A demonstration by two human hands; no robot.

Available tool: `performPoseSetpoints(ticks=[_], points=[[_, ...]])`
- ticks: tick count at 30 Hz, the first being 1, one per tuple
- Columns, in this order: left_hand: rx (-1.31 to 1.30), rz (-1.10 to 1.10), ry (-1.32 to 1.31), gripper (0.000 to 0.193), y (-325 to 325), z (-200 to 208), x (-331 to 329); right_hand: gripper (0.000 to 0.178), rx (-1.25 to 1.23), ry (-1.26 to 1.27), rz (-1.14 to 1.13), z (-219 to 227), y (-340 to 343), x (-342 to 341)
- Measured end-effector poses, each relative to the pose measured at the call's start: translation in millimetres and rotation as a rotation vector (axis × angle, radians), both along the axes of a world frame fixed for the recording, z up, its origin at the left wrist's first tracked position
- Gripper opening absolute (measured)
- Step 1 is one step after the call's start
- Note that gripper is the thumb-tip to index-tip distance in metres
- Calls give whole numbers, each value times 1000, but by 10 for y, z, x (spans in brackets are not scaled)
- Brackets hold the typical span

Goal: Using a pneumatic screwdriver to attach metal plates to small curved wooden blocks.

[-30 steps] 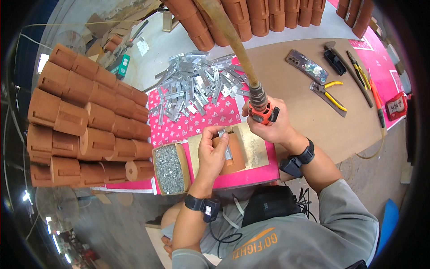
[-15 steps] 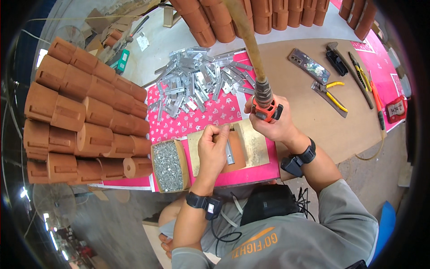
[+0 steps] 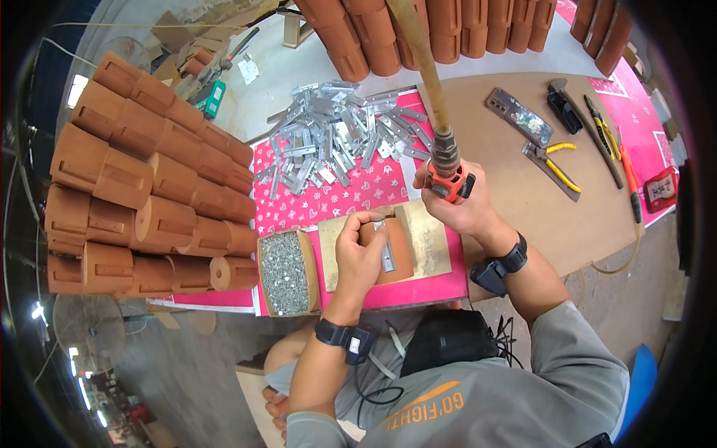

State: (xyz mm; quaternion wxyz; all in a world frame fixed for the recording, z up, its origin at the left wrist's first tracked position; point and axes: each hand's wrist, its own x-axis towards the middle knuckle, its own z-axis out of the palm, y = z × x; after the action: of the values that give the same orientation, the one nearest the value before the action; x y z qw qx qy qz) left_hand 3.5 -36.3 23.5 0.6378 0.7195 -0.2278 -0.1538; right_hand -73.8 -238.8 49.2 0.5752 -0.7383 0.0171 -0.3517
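Observation:
My left hand curls round the far left side of a terracotta-coloured block. Its thumb rests on a slim silver metal strip lying along the block's top. Under the block is a brass-coloured plate. My right hand grips an orange-and-black power screwdriver, held up beyond the block and apart from it. A tan hose runs from the tool toward the far edge. The tool's tip is hidden.
An open cardboard box of screws stands left of the plate. Beyond it lie a heap of metal strips and stacked terracotta cylinders. At right are a phone, yellow-handled pliers, a hammer and a red box.
My left hand has gone from a pinch at the strip's far end to a hold round the block, uncovering more strip. The right hand and screwdriver have barely moved. The whole view has shifted slightly.

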Motion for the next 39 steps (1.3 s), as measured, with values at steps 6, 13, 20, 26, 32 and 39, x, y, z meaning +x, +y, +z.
performPoseSetpoints(ticks=[6, 13, 20, 26, 32, 39], points=[[-64, -77, 175, 16, 68, -53, 1, 23, -34, 37, -37, 4, 15, 6], [-72, -99, 156, 12, 73, -86, 29, 25, -19, 19, -18, 14, 24, 14], [-47, -87, 149, 12, 47, -38, 12, 23, -29, 33, -6, 8, 6, 1], [-3, -64, 93, 11, 49, -73, 37, 23, -14, 20, -12, 17, 24, 11], [1, -64, 113, 12, 54, -69, 43, 23, -2, 28, -1, 20, 26, 5], [-53, -66, 167, 13, 52, -95, 9, 23, -15, 3, 9, -9, -3, 3]])
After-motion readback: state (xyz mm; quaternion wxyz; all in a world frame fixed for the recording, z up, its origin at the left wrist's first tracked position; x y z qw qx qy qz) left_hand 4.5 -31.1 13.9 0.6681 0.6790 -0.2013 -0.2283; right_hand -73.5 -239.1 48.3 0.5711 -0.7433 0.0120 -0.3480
